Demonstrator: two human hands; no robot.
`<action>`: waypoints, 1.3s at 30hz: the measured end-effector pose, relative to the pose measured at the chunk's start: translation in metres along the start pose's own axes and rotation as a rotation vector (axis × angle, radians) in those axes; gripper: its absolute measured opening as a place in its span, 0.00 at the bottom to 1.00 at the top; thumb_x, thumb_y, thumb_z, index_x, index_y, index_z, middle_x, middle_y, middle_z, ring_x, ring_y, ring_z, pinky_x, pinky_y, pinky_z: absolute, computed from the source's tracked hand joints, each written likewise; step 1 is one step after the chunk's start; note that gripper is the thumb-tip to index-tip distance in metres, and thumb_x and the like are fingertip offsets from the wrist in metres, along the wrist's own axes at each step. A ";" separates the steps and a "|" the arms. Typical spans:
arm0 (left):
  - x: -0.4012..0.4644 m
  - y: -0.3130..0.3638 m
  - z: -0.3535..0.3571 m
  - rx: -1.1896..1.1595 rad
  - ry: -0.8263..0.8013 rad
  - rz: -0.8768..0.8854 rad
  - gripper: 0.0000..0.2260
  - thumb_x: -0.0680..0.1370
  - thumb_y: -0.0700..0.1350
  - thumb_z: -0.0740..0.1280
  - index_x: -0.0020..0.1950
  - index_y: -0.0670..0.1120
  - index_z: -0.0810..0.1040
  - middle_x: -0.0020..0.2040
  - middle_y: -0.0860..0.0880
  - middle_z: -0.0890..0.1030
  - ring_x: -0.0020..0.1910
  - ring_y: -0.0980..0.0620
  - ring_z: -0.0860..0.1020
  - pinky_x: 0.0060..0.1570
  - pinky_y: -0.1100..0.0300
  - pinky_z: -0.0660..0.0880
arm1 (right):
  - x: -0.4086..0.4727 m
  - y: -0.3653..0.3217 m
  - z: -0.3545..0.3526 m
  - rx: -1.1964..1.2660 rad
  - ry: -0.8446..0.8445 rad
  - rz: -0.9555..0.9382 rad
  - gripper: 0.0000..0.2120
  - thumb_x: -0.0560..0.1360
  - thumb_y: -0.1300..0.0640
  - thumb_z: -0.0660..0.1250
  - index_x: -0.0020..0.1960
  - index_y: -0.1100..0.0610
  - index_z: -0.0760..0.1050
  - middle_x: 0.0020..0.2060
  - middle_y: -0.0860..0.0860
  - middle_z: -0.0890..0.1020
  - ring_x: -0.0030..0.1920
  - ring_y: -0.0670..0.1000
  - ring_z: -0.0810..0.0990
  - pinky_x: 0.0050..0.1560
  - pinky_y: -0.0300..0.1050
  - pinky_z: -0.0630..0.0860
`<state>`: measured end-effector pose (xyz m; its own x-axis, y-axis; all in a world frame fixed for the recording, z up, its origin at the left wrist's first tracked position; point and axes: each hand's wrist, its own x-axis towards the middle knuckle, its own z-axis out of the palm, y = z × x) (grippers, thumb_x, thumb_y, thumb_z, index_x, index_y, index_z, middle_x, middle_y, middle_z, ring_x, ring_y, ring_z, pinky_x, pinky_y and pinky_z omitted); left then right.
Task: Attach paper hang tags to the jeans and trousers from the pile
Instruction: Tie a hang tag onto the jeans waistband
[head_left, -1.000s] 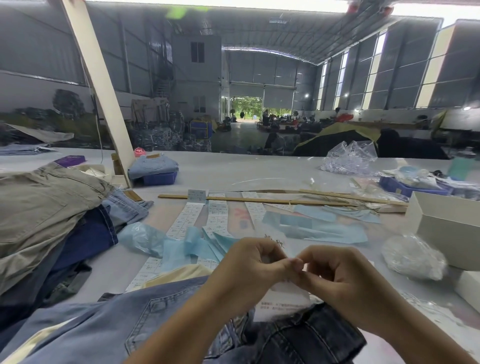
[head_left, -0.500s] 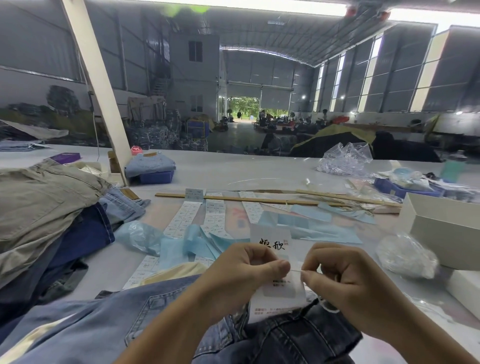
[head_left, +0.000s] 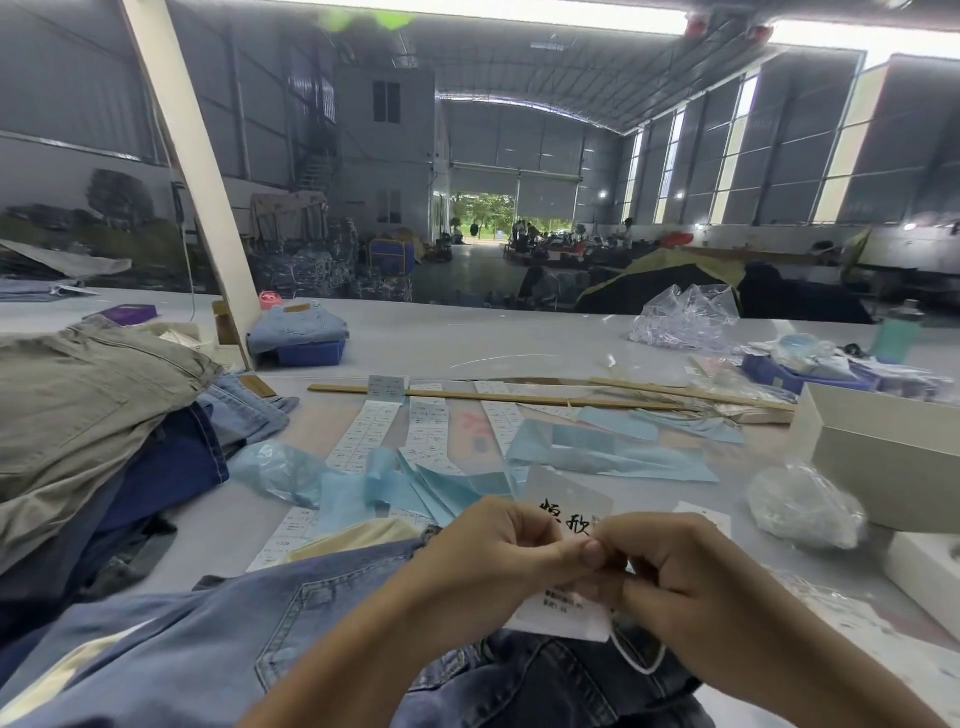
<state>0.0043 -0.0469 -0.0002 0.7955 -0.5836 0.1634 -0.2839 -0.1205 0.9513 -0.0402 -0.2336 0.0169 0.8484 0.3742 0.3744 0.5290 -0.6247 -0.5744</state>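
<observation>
A pair of blue jeans (head_left: 171, 644) lies across the near edge of the table, with a darker pair (head_left: 545, 680) over it. Above them I hold a white paper hang tag (head_left: 571, 499) with black characters, standing upright. My left hand (head_left: 498, 556) and my right hand (head_left: 675, 577) meet at the tag's middle, fingertips pinching it together. A thin white string loop (head_left: 636, 660) hangs below my right hand. A second white card (head_left: 558, 616) shows under my hands.
A pile of trousers (head_left: 88, 415), khaki on top and navy beneath, fills the left. Strips of white labels (head_left: 374, 431) and blue plastic scraps (head_left: 602, 452) lie mid-table. Wooden sticks (head_left: 493, 397) cross behind. White boxes (head_left: 883, 452) and a plastic bag (head_left: 800, 506) stand right.
My hands parted slightly half a second ago, showing the tag upright, and have now closed together again at its middle. The string loop now shows below my right hand.
</observation>
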 end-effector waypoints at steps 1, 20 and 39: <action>0.000 -0.001 -0.001 -0.003 -0.008 0.000 0.19 0.67 0.66 0.71 0.35 0.50 0.81 0.34 0.48 0.75 0.37 0.51 0.69 0.41 0.54 0.62 | -0.001 0.001 0.000 0.020 -0.009 0.008 0.06 0.74 0.48 0.69 0.39 0.47 0.78 0.30 0.45 0.76 0.32 0.40 0.70 0.33 0.42 0.69; -0.006 0.006 0.007 -0.502 0.011 -0.169 0.46 0.65 0.33 0.76 0.78 0.48 0.59 0.57 0.44 0.84 0.54 0.44 0.84 0.46 0.55 0.81 | -0.018 0.006 -0.007 0.147 0.326 0.173 0.09 0.74 0.59 0.71 0.44 0.45 0.82 0.35 0.47 0.85 0.36 0.51 0.82 0.39 0.46 0.78; -0.023 0.018 0.027 0.514 -0.060 -0.170 0.41 0.67 0.51 0.76 0.74 0.65 0.59 0.66 0.60 0.74 0.61 0.59 0.76 0.61 0.57 0.76 | -0.036 -0.017 0.015 -0.068 0.204 0.295 0.08 0.72 0.56 0.73 0.37 0.45 0.82 0.29 0.38 0.81 0.31 0.40 0.78 0.33 0.31 0.70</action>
<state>-0.0337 -0.0568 0.0061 0.8253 -0.5646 -0.0114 -0.3908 -0.5856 0.7102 -0.0789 -0.2261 0.0022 0.9397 0.0310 0.3407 0.2535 -0.7318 -0.6326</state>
